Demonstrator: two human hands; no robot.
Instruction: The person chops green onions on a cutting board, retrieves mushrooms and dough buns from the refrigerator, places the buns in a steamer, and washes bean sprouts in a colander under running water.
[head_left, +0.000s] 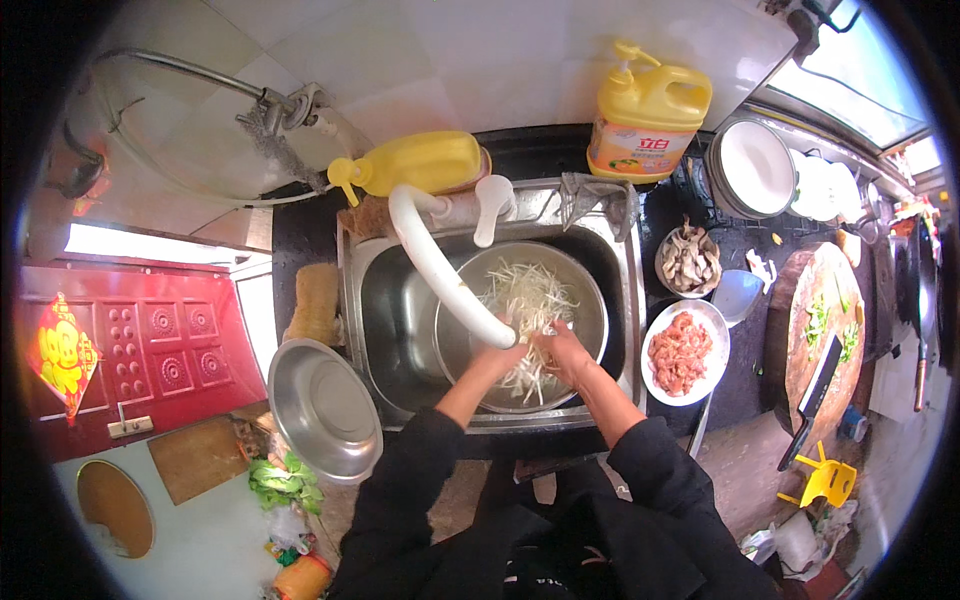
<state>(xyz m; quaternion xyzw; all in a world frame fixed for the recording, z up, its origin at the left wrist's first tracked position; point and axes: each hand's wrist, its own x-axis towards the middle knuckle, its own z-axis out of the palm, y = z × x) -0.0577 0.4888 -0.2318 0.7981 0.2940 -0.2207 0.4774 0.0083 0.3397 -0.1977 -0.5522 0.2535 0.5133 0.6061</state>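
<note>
A wide metal basin (594, 315) stands in the stainless steel sink (379, 352). It holds thin whitish shreds (529, 289) that look like bean sprouts. Both my hands are down in the basin, in the lower part of the shreds. My left hand (504, 361), partly behind the end of the white faucet (442, 277), has its fingers largely hidden. My right hand (561, 351) touches the shreds from the other side, with strands between the two hands. How firmly either hand grips them cannot be told.
An empty metal bowl (289, 382) sits left of the sink. To the right are a plate of sliced raw meat (679, 352), a bowl of mushroom pieces (688, 259) and a round chopping board (806, 281) with a cleaver (819, 382), its handle past the edge. Yellow detergent bottles (424, 161) stand or lie behind.
</note>
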